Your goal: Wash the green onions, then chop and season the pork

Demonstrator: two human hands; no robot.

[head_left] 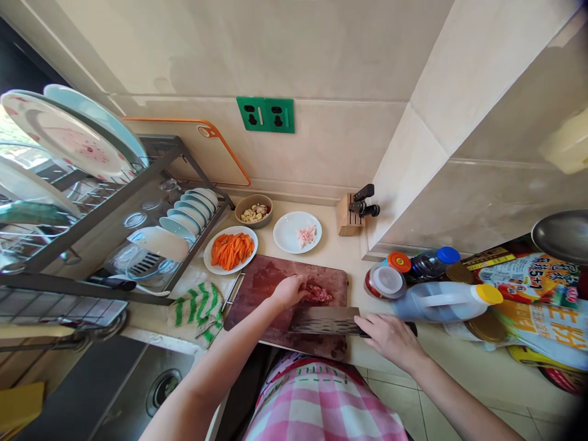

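A dark-red cutting board [261,285] lies on the counter in front of me. Chopped raw meat [319,294] sits in a small heap on its right half. At the left edge of that heap is my left hand [290,291], its fingers drawn together on the meat. My right hand [390,335] is wrapped round the dark handle of a cleaver [324,320]. The wide blade lies roughly level over the board's near side, pointing left, just below the meat and apart from my left fingertips.
Behind the board stand a plate of sliced carrots [252,246], a bowl of garlic [254,213], a white plate [289,229] with pale chopped bits and a knife block [350,217]. Left are a dish rack [151,184], striped cloth [197,309] and sink [133,373]; right, several jars and bottles [441,300].
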